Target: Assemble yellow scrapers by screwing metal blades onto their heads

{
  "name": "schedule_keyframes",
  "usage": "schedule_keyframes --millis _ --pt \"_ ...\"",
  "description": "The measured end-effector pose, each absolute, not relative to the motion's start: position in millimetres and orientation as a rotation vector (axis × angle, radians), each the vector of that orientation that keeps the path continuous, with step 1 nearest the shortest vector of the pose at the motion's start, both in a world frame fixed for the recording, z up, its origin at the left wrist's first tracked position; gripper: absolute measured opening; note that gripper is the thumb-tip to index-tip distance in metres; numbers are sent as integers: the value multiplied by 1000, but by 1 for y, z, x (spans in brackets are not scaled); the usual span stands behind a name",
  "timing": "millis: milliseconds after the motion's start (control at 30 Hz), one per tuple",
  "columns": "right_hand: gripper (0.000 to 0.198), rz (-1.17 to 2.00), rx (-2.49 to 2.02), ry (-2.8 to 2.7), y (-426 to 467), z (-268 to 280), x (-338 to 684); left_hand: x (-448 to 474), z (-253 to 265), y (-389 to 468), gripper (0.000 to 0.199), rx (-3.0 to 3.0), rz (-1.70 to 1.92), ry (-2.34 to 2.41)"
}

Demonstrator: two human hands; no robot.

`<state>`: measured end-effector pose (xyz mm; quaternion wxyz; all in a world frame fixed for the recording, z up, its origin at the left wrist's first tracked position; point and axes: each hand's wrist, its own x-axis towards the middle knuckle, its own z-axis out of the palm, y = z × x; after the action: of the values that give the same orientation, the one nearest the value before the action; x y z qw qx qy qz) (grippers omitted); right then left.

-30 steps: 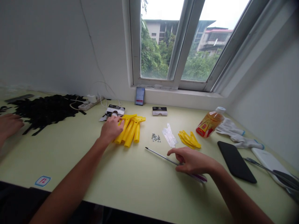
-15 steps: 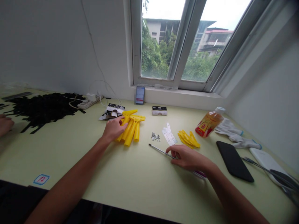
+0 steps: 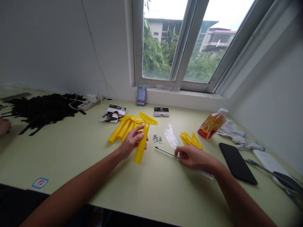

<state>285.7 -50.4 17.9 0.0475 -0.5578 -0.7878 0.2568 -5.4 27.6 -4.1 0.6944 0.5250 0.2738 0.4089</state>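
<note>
My left hand [image 3: 131, 142] is closed around a yellow plastic scraper handle [image 3: 141, 149], its wide head tilted up and away from me. Beside that hand lie several more yellow scraper handles [image 3: 116, 132] in a loose pile. Low over the table, my right hand [image 3: 195, 158] grips a screwdriver [image 3: 165, 152]; its thin shaft points left, and the grip is mostly hidden under my palm. Small metal nuts or screws [image 3: 157, 138] are heaped between my hands. Behind my right hand are white strips [image 3: 171, 137] and flat yellow plastic pieces [image 3: 190, 140].
Black strips [image 3: 47, 108] form a large pile at left, near another person's hand [image 3: 4, 126]. A power strip [image 3: 92, 103], packaging cards [image 3: 114, 113] and a phone [image 3: 141, 96] stand farther back. At right are a bottle [image 3: 211, 124], gloves [image 3: 239, 137] and a black phone-like slab [image 3: 237, 163].
My left hand has lifted one yellow scraper handle off the pile and brought it right and nearer to me. My right hand, with the screwdriver, has shifted slightly right.
</note>
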Motion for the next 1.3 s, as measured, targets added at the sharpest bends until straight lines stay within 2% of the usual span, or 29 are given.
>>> schedule_keyframes --millis 167,500,700,800,933,1000,1300 --pt "12 737 -1683 -2380 -49 11 276 1 -10 17 41 1192 828 551" --pt "18 661 -1599 -2429 -49 10 269 0 -18 19 28 1134 903 491" --pt "21 704 -1666 -2238 -50 13 275 2 -13 19 25 1106 957 519" --pt "28 655 -1781 -2088 -46 17 288 2 -12 19 24 1138 973 541" --pt "33 188 -2162 -1907 -38 20 323 1 -13 19 23 1183 967 552" --pt "34 62 -2324 -1825 -35 18 343 0 -13 19 24 1200 951 562" --pt "25 103 -2656 -1641 -29 -1 381 2 -10 17 27 1236 940 606"
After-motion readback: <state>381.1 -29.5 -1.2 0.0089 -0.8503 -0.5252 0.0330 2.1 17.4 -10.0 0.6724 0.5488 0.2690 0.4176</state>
